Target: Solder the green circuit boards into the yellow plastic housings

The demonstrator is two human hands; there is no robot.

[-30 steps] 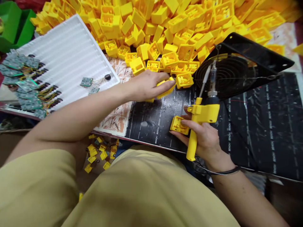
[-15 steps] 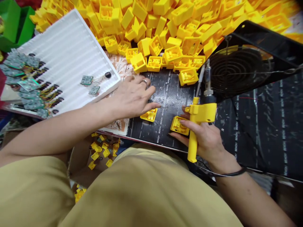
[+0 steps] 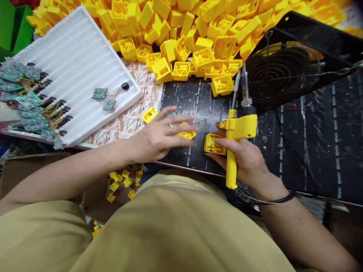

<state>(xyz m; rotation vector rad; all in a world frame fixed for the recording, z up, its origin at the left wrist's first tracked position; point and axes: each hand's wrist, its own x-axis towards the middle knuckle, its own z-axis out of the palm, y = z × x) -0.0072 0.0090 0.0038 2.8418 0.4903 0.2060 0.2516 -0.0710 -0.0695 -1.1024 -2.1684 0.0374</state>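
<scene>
Fingers spread, my left hand [image 3: 161, 138] hovers at the front of the bench holding nothing. Partly hidden behind its fingers lies a small yellow plastic case [image 3: 187, 132]. Another open yellow case [image 3: 149, 115] rests just beyond the knuckles on the patterned sheet. My right hand [image 3: 245, 156] is closed around a yellow soldering gun [image 3: 242, 126], its tip pointing away from me. The same hand grips a yellow plastic case [image 3: 211, 143], open side up, between thumb and fingers.
A white foam tray [image 3: 76, 49] at left carries several circuit boards [image 3: 31, 117] with wires and black round parts. Yellow cases [image 3: 181, 22] are heaped at the back. A black fan [image 3: 283, 71] stands at right. Below the edge, a cardboard box [image 3: 99, 196] contains yellow pieces.
My left hand has moved back toward me and its fingers have spread, uncovering a yellow case on the patterned sheet. My right hand keeps its hold, and the view has shifted slightly.
</scene>
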